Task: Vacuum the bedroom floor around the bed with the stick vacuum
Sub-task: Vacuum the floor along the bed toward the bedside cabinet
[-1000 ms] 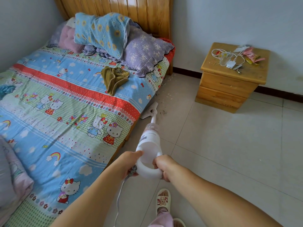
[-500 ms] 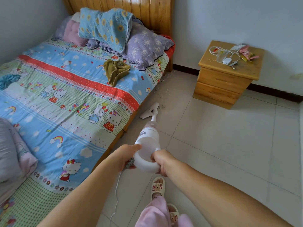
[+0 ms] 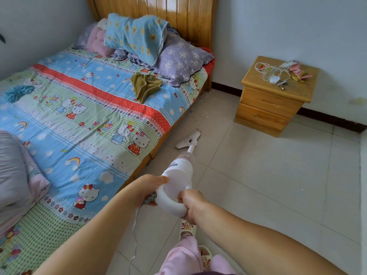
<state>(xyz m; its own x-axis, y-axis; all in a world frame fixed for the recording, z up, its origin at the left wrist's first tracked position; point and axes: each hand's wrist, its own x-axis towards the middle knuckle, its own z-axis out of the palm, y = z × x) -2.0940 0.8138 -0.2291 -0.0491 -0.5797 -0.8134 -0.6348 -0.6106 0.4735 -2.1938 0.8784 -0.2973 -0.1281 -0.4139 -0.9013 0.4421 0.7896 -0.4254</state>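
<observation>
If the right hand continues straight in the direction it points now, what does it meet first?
The right hand points along the stick vacuum, forward and down. It would probably meet the tiled floor near the vacuum's floor head, beside the bed. Depth is unclear, so this is a guess.

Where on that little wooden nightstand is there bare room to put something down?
The nightstand's left front corner and its whole front edge are bare wood, apart from a few crumbs. The right side, toward the wall, is also free. The back middle is crowded: a white cable, a charger, a clear cup and pink wrappers.
</observation>
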